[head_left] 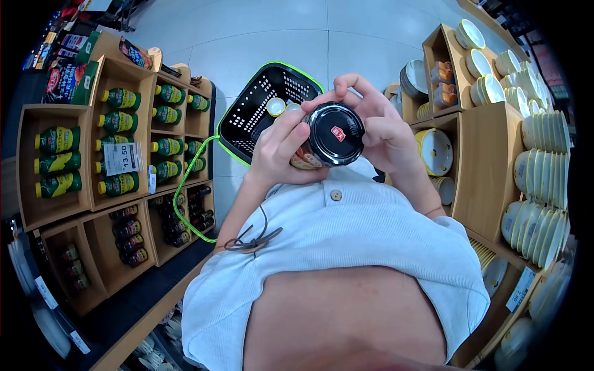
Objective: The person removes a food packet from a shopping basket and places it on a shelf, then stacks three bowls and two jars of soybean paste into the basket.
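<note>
A glass jar with a black lid and a small red label on top is held in front of my body, lid facing me. My left hand is closed around the jar's left side. On the other side, my right hand has its thumb and curled fingers at the lid's edge, with the index finger raised. The jar's lower part is mostly hidden by the left hand. Beyond my hands a black shopping basket with a green rim holds small yellow-rimmed white cups.
On the left, a wooden shelf carries several green bottles and dark jars, with a price tag. To the right, wooden shelving bears stacked plates and bowls. The basket's green handle reaches toward my left arm.
</note>
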Tool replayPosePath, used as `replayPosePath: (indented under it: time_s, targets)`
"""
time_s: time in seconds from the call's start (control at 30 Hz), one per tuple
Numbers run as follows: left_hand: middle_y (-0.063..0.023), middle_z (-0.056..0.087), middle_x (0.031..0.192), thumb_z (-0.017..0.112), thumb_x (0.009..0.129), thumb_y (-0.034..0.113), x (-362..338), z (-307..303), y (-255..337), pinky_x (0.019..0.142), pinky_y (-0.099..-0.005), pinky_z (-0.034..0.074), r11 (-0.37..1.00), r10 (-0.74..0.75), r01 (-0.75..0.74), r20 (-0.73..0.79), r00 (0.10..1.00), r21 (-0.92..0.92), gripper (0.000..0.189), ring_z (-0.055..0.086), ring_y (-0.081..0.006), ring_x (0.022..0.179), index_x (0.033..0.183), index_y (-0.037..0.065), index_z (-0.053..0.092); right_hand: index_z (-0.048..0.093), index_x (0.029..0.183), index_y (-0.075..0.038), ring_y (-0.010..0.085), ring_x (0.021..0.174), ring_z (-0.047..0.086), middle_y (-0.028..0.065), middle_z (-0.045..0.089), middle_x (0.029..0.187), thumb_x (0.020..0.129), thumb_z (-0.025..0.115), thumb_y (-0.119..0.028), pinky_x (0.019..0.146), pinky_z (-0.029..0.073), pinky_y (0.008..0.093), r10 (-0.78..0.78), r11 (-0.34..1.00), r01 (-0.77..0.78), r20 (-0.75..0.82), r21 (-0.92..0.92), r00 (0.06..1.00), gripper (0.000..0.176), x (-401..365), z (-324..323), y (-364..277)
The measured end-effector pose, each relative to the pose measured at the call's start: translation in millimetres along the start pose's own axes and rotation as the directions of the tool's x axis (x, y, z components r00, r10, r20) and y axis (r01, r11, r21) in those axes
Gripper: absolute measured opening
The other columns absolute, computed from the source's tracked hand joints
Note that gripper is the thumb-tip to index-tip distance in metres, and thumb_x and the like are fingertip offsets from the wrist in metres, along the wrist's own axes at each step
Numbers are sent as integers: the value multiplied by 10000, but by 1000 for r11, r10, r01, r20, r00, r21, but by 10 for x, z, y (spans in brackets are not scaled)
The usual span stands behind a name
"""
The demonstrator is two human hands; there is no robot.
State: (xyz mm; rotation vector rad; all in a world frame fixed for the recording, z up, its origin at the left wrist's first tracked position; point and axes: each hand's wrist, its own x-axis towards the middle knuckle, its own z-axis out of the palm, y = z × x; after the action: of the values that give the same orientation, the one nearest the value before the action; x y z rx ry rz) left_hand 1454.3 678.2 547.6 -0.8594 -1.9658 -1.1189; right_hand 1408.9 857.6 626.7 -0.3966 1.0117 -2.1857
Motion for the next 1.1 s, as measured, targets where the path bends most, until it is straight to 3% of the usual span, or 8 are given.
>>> replayPosePath:
  time_s: [0.23, 0.33, 0.47, 0.57, 0.87, 1.0, 1.1]
  targets:
    - [-220, 501, 1155, 858, 411, 220, -188, -110, -193, 665, -396, 532, 999, 30, -31, -30, 999, -26, 1189, 601, -353, 868, 1418, 185, 227, 367, 1078, -33, 268, 1045, 589, 260, 530, 1139, 640, 418, 10, 890, 517, 321, -17, 1000, 18, 65, -20, 998, 443, 154, 121, 88]
    - [-220, 497, 1169, 864, 423, 229, -452, -170, -310, 697, -405, 531, 990, -117, 121, 54, 992, -74, 1204, 599, -364, 903, 1426, 201, 197, 368, 1070, -33, 270, 1052, 585, 261, 529, 1145, 648, 419, 13, 908, 505, 329, -44, 998, 49, 90, -46, 995, 427, 220, 201, 130]
    - [-223, 517, 1140, 862, 456, 248, -387, -183, -314, 711, -416, 532, 998, -27, 24, -63, 998, -51, 1177, 602, -371, 923, 1417, 140, 191, 369, 1071, -35, 257, 1070, 572, 265, 524, 1157, 666, 410, 13, 908, 497, 330, -52, 997, 55, 50, -58, 997, 410, 258, 293, 179]
    - [-222, 540, 1091, 854, 477, 257, -314, -230, -290, 699, -412, 534, 1000, -9, 7, -80, 997, -25, 1128, 615, -360, 888, 1391, 84, 216, 385, 1062, -41, 222, 1050, 559, 222, 541, 1157, 718, 388, 74, 887, 472, 305, -54, 996, 47, 92, 71, 994, 363, 296, 252, 219]
    - [-212, 564, 1014, 843, 490, 247, -226, -251, -313, 676, -370, 533, 996, -7, -1, -90, 996, -92, 1018, 635, -327, 806, 1316, -2, 301, 395, 1054, -50, 186, 1023, 556, 222, 531, 1174, 700, 391, 55, 846, 464, 254, -26, 991, 29, -30, 128, 999, 369, 242, 233, 271]
    - [-211, 564, 1016, 839, 500, 257, -244, -251, -322, 679, -373, 533, 995, -14, 6, -88, 996, -96, 1019, 636, -327, 807, 1325, -7, 302, 391, 1033, -53, 205, 1012, 567, 227, 531, 1177, 678, 381, 63, 823, 486, 277, -28, 988, 37, -57, 151, 998, 374, 251, 271, 265]
    - [-197, 571, 982, 833, 508, 252, -222, -251, -329, 636, -368, 532, 994, 6, -17, -101, 995, -110, 1012, 628, -313, 777, 1332, -1, 303, 386, 1035, -49, 308, 1102, 550, 305, 474, 1204, 621, 367, 33, 875, 513, 322, -32, 999, 36, -97, 37, 995, 423, 262, 236, 301]
